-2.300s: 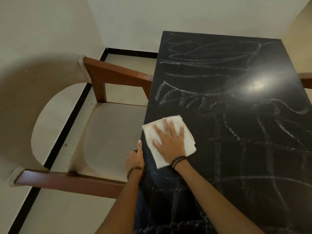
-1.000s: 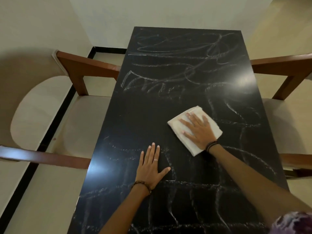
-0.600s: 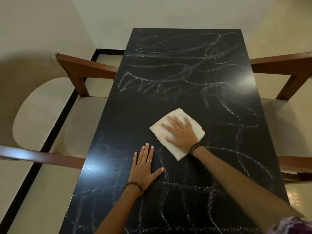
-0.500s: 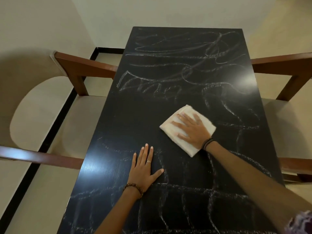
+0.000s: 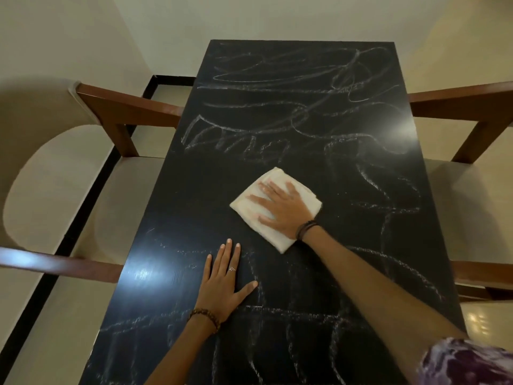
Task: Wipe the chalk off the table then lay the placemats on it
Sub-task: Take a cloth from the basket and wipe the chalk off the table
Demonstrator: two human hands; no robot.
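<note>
A long black table (image 5: 177, 207) runs away from me, covered in white chalk scribbles (image 5: 277, 107) at its far end, right side and near end. A band across the middle left is mostly free of chalk. My right hand (image 5: 280, 208) lies flat, fingers spread, pressing a folded white cloth (image 5: 280, 238) onto the table's middle. My left hand (image 5: 223, 282) rests flat on the table nearer to me, fingers straight, holding nothing. No placemats are in view.
A wooden armchair with a beige seat (image 5: 119, 201) stands against the table's left side. A second armchair (image 5: 466, 207) stands at the right side. A cream wall closes off the table's far end, with a black skirting strip (image 5: 69, 232) along the floor on the left.
My right hand has slid the cloth back and forth across the table's middle, and it now sits slightly left of half a second ago. My left hand has stayed flat in place.
</note>
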